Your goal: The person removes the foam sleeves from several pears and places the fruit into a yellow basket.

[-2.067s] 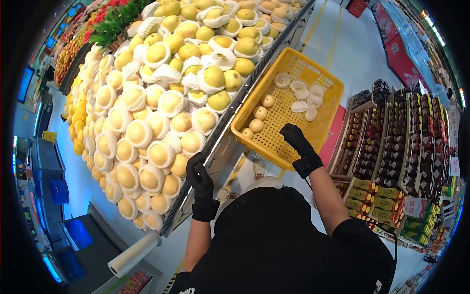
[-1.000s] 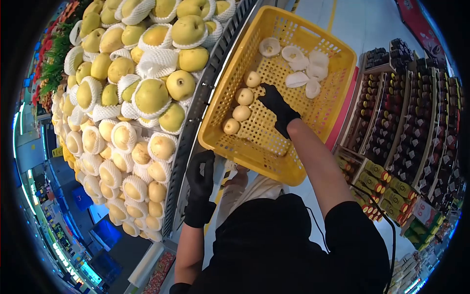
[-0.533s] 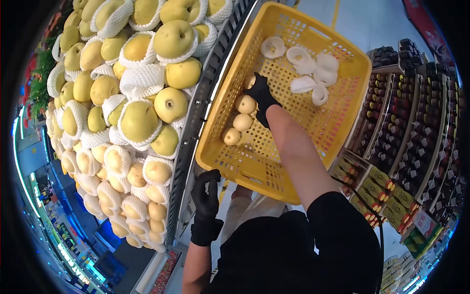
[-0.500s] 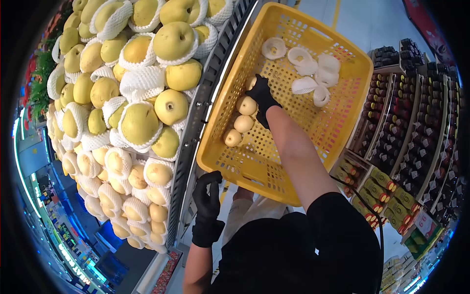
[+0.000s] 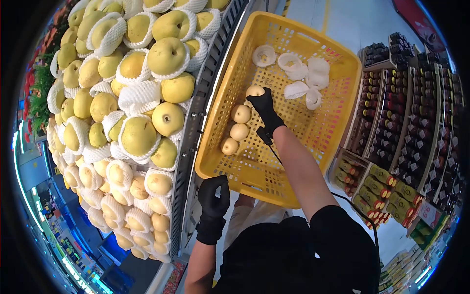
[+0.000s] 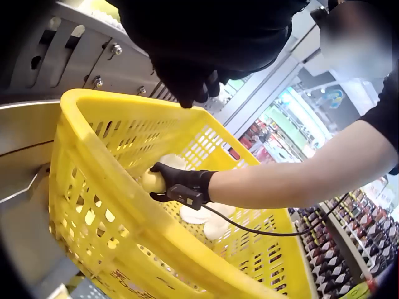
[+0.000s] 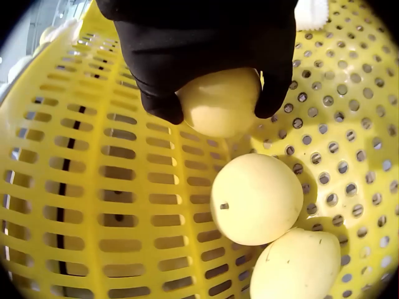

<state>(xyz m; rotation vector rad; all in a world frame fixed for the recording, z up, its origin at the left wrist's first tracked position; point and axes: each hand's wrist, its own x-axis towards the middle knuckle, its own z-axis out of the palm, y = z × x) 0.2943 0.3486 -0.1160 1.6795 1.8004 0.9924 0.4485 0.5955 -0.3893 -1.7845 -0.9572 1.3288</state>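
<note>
My gloved right hand (image 5: 264,106) grips a pale yellow pear (image 7: 221,103), thumb and fingers round its sides, inside a yellow plastic basket (image 5: 350,115). In the right wrist view another pear (image 7: 257,199) lies just below the held one, touching a further pear (image 7: 296,265). The head view shows these loose pears (image 5: 240,131) in a row along the basket's left side. My gloved left hand (image 5: 214,197) hangs loosely curled beside the basket's near left corner, holding nothing. In the left wrist view it looms dark above the basket rim.
White foam net sleeves (image 5: 296,90) lie in the basket's far right part. Left of it rises a sloping display of pears (image 5: 169,56), many in foam nets, behind a dark slotted rail (image 5: 198,93). Shelves of jars (image 5: 396,122) stand to the right.
My right hand has reached from the basket's near right across to the pears at the left and now grips one. The left hand stays low beside the basket, and the head view has shifted.
</note>
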